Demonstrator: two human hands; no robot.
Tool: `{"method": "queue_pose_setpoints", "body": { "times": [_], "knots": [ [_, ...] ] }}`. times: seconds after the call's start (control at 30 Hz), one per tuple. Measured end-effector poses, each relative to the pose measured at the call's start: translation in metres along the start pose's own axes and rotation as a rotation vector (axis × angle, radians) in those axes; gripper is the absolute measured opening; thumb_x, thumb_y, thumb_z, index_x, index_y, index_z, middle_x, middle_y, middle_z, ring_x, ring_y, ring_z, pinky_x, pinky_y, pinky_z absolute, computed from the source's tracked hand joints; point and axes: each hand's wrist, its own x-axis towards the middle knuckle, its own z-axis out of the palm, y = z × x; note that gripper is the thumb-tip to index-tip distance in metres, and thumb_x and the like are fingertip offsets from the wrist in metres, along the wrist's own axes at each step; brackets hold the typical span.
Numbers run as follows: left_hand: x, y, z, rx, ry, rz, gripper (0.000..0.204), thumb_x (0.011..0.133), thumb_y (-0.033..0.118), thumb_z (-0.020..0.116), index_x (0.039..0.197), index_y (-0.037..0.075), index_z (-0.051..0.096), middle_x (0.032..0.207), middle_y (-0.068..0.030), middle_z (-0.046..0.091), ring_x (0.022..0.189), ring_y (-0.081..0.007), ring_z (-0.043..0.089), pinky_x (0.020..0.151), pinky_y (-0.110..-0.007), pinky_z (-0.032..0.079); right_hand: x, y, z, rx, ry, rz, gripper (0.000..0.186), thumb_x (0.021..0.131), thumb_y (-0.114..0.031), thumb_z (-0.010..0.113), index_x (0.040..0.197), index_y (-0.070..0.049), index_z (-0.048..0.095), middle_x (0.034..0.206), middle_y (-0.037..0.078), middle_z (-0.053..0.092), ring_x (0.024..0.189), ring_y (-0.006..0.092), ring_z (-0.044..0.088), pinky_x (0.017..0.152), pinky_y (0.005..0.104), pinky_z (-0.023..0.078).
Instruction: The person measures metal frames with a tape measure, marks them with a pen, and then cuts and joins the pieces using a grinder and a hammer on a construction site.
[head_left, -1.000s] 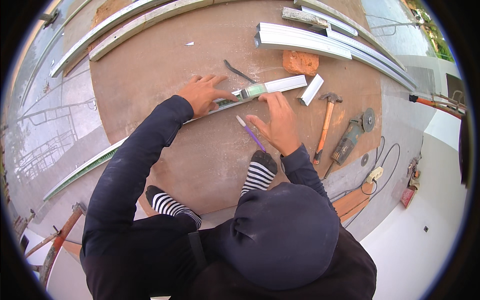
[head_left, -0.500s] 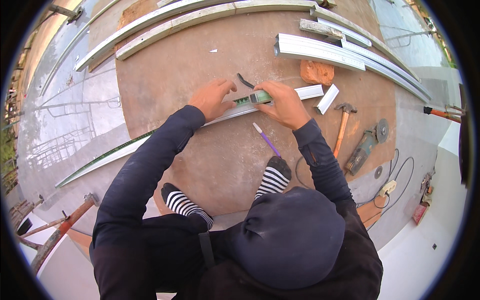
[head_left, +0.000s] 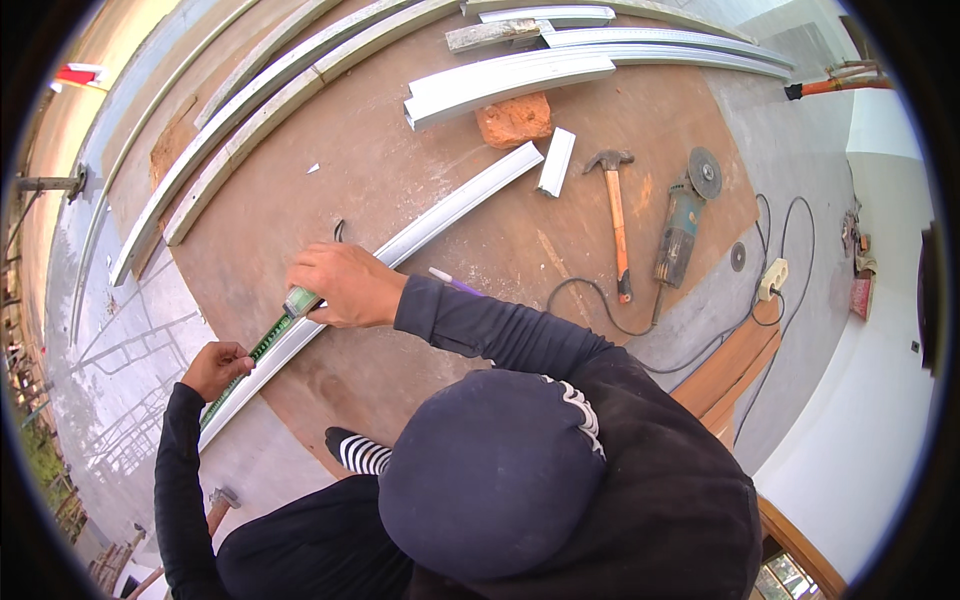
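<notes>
A brown sheet (head_left: 240, 230), scuffed with pale marks, spreads across a grey floor (head_left: 770, 150) as we look down on a person at work over a long metal channel (head_left: 460, 205). We see the channel lying aslant, its upper end on the sheet and its lower end out over the grey floor; it is whitish silver and slender, with ridges along its length. At its upper-left side we find the tape measure (head_left: 300, 300), its case pale green and glassy. From it the green blade (head_left: 270, 338), narrow and crossed with dark markings, runs along the channel's edge. The right hand (head_left: 350, 285) reaches over the channel, fingers together and closed about the case. Lower down, the left hand (head_left: 217, 371) pinches the green blade between thumb and fingers. Near the channel's upper end we note a short white piece (head_left: 556, 162) and an orange block (head_left: 515, 120) against a stack of pale channels (head_left: 510, 85). A hammer (head_left: 620, 230) and an angle grinder (head_left: 680, 225) lie to the right; a purple pen (head_left: 455, 282) shows partly behind the right sleeve (head_left: 500, 330).
</notes>
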Motion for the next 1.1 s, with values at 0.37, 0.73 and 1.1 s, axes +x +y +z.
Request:
{"method": "queue_pose_setpoints", "body": {
  "times": [0.37,0.73,1.1],
  "knots": [
    [0.003,-0.035,0.009,0.007,-0.135,-0.103,0.024,0.09,0.022,0.073,0.09,-0.002,0.072,0.078,-0.0048,0.071,0.072,-0.011,0.062,0.07,-0.03,0.05,-0.016,-0.014,0.044,0.052,-0.03,0.028,0.03,0.07,-0.013,0.078,0.091,-0.006,0.059,0.091,0.011,0.061,0.091,0.0315,0.059,0.08,0.0413,0.05],
    [-0.049,-0.141,-0.014,-0.265,-0.186,-0.335,0.022,0.09,0.015,0.074,0.094,-0.006,0.073,0.082,-0.0118,0.074,0.077,-0.0176,0.072,0.078,-0.029,0.056,-0.029,-0.018,0.079,0.15,-0.2,0.147,0.035,0.071,-0.02,0.079,0.095,-0.004,0.058,0.096,0.014,0.061,0.097,0.0336,0.062,0.082,0.0442,0.05],
    [-0.014,-0.044,-0.037,-0.136,-0.04,-0.115,0.028,0.091,0.027,0.073,0.088,0.0,0.076,0.073,-0.0056,0.073,0.068,-0.0109,0.066,0.07,-0.027,0.05,-0.013,0.0,0.04,0.111,0.002,0.164,0.027,0.074,-0.019,0.076,0.094,-0.007,0.062,0.091,0.011,0.063,0.09,0.0326,0.063,0.078,0.0428,0.051]
  ]
}}
